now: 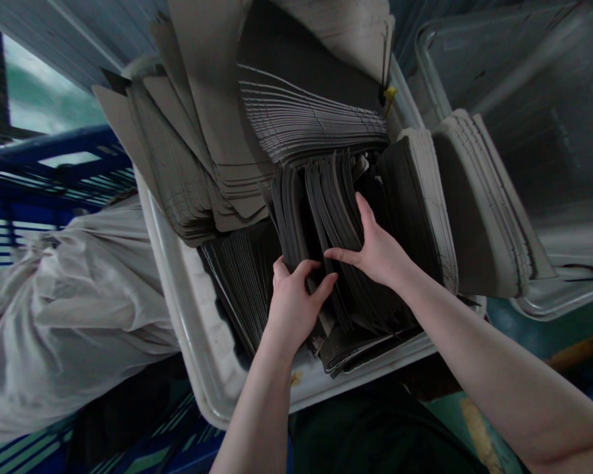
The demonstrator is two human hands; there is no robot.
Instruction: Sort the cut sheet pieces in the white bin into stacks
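Dark thin flexible sheets with pale stitched-looking edges stand on edge in a white plastic bin [178, 309]. My left hand [296, 299] is at the near end of a left bundle of dark sheets [290, 210], its fingers bent around the edges and its thumb towards the gap beside it. My right hand [380, 253] spans the neighbouring bundle of dark sheets [333, 204], thumb on the left side and index finger along the right. The other right fingers are hidden. Exactly what the sheets are I cannot tell.
Larger dark sheets [311, 85] and pale grey sheets [207, 99] fill the bin's far side. More grey sheets [484, 204] lean at the right, beside a translucent bin [524, 99]. A blue crate [54, 151] with a whitish cloth bundle [84, 296] stands left.
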